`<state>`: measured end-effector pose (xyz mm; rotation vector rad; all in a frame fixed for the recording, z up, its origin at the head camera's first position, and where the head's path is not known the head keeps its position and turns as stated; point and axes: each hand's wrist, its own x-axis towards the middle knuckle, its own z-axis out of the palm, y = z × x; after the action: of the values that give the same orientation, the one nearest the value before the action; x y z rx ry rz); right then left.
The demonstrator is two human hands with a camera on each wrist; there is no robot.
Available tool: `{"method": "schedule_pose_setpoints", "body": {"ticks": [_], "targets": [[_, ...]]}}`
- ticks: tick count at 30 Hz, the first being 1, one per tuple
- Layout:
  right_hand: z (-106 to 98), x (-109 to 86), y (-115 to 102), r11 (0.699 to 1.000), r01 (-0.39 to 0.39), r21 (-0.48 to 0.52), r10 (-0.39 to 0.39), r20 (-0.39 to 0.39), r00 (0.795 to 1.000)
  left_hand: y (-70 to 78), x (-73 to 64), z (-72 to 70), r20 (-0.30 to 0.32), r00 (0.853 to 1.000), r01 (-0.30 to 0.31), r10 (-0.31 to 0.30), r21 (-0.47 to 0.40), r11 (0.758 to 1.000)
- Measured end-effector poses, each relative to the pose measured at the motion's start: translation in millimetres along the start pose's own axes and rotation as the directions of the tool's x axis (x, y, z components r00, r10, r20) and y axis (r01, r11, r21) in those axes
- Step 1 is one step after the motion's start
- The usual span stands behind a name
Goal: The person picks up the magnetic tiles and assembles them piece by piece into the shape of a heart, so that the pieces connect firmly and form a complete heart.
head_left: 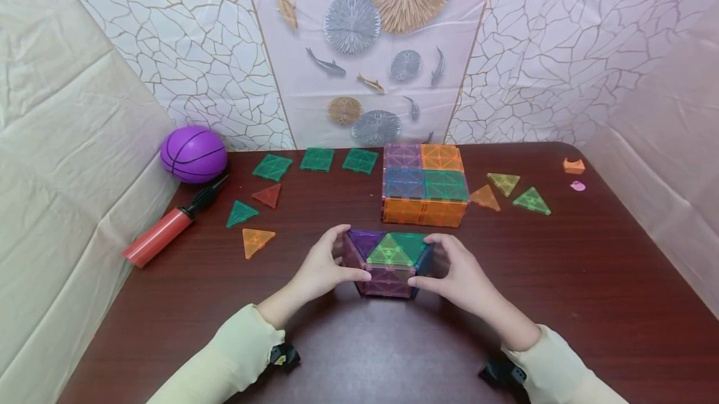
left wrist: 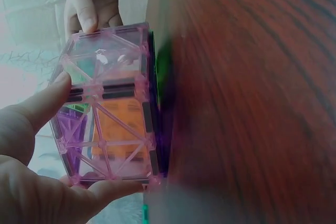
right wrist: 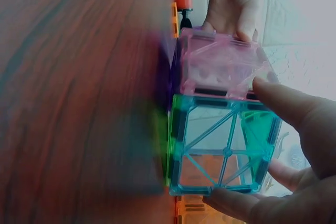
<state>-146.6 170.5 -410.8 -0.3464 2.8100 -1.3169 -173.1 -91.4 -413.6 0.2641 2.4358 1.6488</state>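
Observation:
Both hands hold a small block of translucent magnetic tiles (head_left: pixel 386 282) over the dark table, near its middle. Its top is made of a purple triangle (head_left: pixel 366 241), a yellow-green triangle (head_left: pixel 389 253) and a green triangle (head_left: pixel 409 245). My left hand (head_left: pixel 326 266) grips its left end, thumb on the front edge and fingers behind. At the other end my right hand (head_left: pixel 460 273) does the same. The left wrist view shows pink square tiles (left wrist: pixel 118 135) on the left and front sides. A blue square tile (right wrist: pixel 227 150) forms the right side in the right wrist view.
Behind the block stands a larger tile box (head_left: pixel 425 210). Green squares (head_left: pixel 317 159) lie at the back left, with loose triangles such as an orange one (head_left: pixel 257 241) nearby. More triangles (head_left: pixel 532 201) lie right. A purple ball (head_left: pixel 193 154) and red hand pump (head_left: pixel 160 236) sit at the left edge.

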Motion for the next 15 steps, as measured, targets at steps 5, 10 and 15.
{"method": "schedule_pose_setpoints", "body": {"ticks": [5, 10, 15], "targets": [[-1, 0.0, 4, 0.997, -0.007, -0.081, 0.003, -0.043, 0.999, 1.0, 6.3, 6.1, 0.000, 0.998, -0.062, 0.062, 0.044, 0.997], [-7, 3.1, 10, 0.992, -0.034, -0.124, 0.028, -0.050, 0.998, 3.0, 16.5, 12.9, -0.001, 0.997, -0.080, 0.080, 0.058, 0.995], [-18, 8.3, 15, 0.985, -0.092, -0.147, 0.089, -0.030, 0.996, 4.5, 28.5, 22.1, -0.010, 0.999, -0.038, 0.039, 0.067, 0.997]]}}
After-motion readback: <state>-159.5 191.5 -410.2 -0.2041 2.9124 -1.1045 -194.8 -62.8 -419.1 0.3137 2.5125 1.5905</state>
